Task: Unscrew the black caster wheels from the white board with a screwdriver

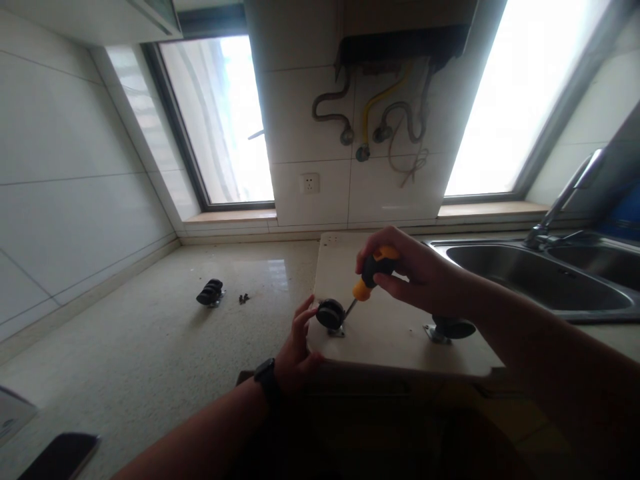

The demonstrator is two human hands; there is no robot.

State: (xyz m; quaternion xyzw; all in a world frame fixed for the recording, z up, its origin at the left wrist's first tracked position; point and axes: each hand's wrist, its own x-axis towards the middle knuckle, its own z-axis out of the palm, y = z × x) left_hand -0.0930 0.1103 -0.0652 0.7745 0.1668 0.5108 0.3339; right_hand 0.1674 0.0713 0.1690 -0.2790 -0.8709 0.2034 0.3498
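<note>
My right hand (pixel 415 270) is closed round an orange and black screwdriver (pixel 373 270), whose tip points down at the metal plate of a black caster wheel (pixel 330 313). That caster sits on the near left corner of a cream board (pixel 395 327) lying on the counter. My left hand (pixel 297 350), with a dark watch on the wrist, grips the board's corner, its fingers touching the caster. A second black caster (pixel 453 328) is on the board's near right side, partly hidden by my right forearm.
Spare black casters (pixel 210 292) and a few small screws (pixel 244 299) lie on the speckled counter (pixel 150 347) to the left. A steel sink (pixel 540 277) with a tap (pixel 565 200) is at the right. A dark phone (pixel 60 457) lies near left. Windows and pipes are behind.
</note>
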